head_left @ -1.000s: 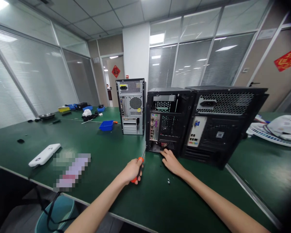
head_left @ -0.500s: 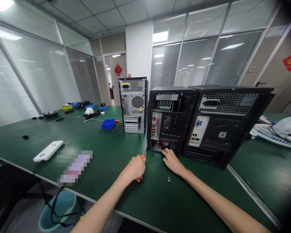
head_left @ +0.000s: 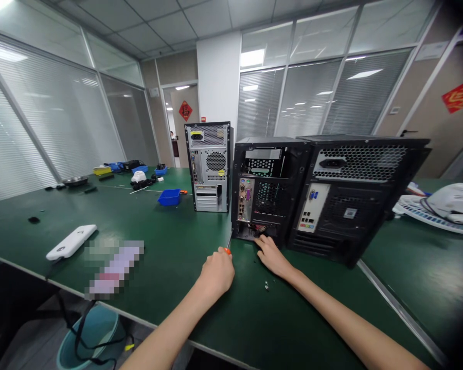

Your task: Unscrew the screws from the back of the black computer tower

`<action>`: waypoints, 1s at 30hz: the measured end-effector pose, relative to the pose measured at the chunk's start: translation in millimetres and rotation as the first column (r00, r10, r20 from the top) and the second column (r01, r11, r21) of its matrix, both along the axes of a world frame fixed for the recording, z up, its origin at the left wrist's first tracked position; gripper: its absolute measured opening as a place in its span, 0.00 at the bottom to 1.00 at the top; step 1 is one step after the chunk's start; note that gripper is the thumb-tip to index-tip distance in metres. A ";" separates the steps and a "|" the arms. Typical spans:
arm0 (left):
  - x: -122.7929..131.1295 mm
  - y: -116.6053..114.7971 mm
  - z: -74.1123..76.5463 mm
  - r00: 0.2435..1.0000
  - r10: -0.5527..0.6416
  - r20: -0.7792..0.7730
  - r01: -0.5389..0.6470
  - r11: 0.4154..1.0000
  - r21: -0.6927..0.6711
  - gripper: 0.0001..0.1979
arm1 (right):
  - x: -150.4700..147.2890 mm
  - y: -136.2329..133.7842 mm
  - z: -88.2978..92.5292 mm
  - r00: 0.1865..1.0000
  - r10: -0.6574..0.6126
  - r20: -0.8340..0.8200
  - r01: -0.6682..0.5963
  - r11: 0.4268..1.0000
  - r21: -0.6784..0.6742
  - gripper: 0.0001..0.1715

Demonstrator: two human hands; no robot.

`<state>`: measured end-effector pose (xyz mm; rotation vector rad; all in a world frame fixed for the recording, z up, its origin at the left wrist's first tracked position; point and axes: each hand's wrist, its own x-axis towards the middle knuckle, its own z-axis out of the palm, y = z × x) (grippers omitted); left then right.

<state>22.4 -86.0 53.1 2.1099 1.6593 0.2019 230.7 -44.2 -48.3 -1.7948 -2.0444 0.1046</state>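
My left hand (head_left: 217, 272) is closed around a screwdriver (head_left: 227, 251) with an orange handle. Its thin shaft points up to the lower left corner of a black computer case (head_left: 301, 159), whose back faces me. Whether the tip sits in a screw is too small to tell. My right hand (head_left: 272, 256) grips the bottom edge of the same case, fingers bent over the rim and thumb in front of it. Loose wires show inside the case's lower opening. Several small bits (head_left: 266, 285) lie on the green table (head_left: 200, 326) near my right wrist.
Another black computer case (head_left: 339, 205) stands against the right side, a silver-backed one (head_left: 212, 169) behind to the left. A blue tray (head_left: 170, 197), a white device (head_left: 72, 241) and a blurred-out object (head_left: 118, 270) lie left. A teal bucket (head_left: 92, 339) stands below the table edge. A white helmet (head_left: 453, 205) lies far right.
My left hand has turned around the screwdriver, so its back now faces up and hides more of the handle. My right hand stays at the case. The view has shifted slightly.
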 end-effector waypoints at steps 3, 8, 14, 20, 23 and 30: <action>3.4 -1.3 -0.1 0.998 -0.002 -0.066 0.004 1.000 0.026 0.17 | 0.4 -0.1 -0.2 1.000 0.001 -0.004 -0.001 1.000 0.002 0.24; 8.6 -0.3 -5.1 0.993 0.009 -0.121 -0.001 0.997 0.071 0.16 | -0.1 -1.2 0.6 1.000 0.008 -0.008 -0.007 1.000 0.007 0.25; 13.4 -2.4 -7.8 0.987 0.015 -0.158 0.004 0.993 0.122 0.16 | 0.7 -0.4 -1.7 1.000 0.014 -0.012 -0.014 1.000 0.012 0.26; 18.9 -5.6 -14.1 0.976 0.019 -0.216 0.026 0.979 0.203 0.17 | 2.1 0.9 -4.1 1.000 0.024 -0.012 -0.024 1.000 0.012 0.26; 20.9 -6.9 -18.0 0.968 0.028 -0.249 0.035 0.969 0.244 0.18 | 2.3 0.8 -4.5 1.000 0.026 -0.015 -0.025 1.000 0.019 0.26; 21.8 -8.0 -16.9 0.949 0.042 -0.313 0.053 0.956 0.287 0.17 | 3.1 1.8 -6.6 1.000 0.021 -0.010 -0.020 1.000 0.023 0.25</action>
